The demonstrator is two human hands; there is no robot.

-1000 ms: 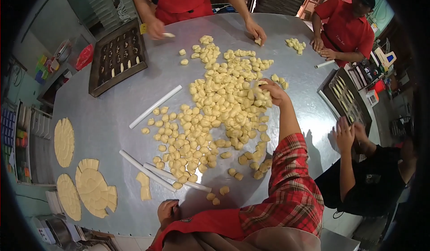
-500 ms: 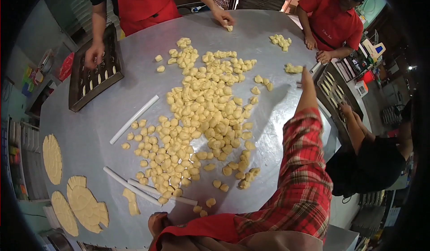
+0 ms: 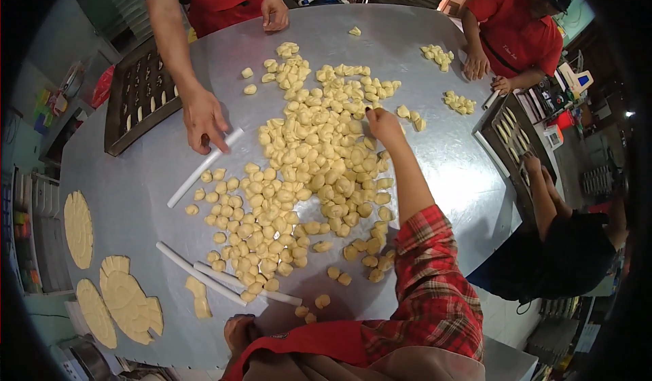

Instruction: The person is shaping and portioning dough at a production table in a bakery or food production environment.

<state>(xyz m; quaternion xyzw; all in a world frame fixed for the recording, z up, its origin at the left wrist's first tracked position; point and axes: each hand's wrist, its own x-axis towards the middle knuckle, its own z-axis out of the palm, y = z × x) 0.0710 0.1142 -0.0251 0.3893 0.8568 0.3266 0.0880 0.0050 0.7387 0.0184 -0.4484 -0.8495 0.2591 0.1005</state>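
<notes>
My right hand (image 3: pixel 385 125) reaches over the metal table (image 3: pixel 448 177) to the right edge of a large heap of pale yellow dough pieces (image 3: pixel 305 136). Its fingers are curled down at the heap, and whatever lies under them is hidden. Low at the table's near edge is my left hand (image 3: pixel 239 332), beside my red apron; its fingers are mostly out of sight. Closest to it are a flat dough strip (image 3: pixel 198 297) and two crossed white rods (image 3: pixel 204 276). A small clump of dough pieces (image 3: pixel 460 102) sits beyond my right hand.
Across the table, a person's hand (image 3: pixel 205 119) hovers at another white rod (image 3: pixel 197 177), near a dark tray (image 3: pixel 153 113) of dough sticks. Flat dough sheets (image 3: pixel 129 299) lie at left. Two people stand at right around a second tray (image 3: pixel 513 133).
My right hand has moved left, from the far-right clump to the heap. The person opposite has shifted one hand from the tray to the rod and drawn the other back from a dough piece.
</notes>
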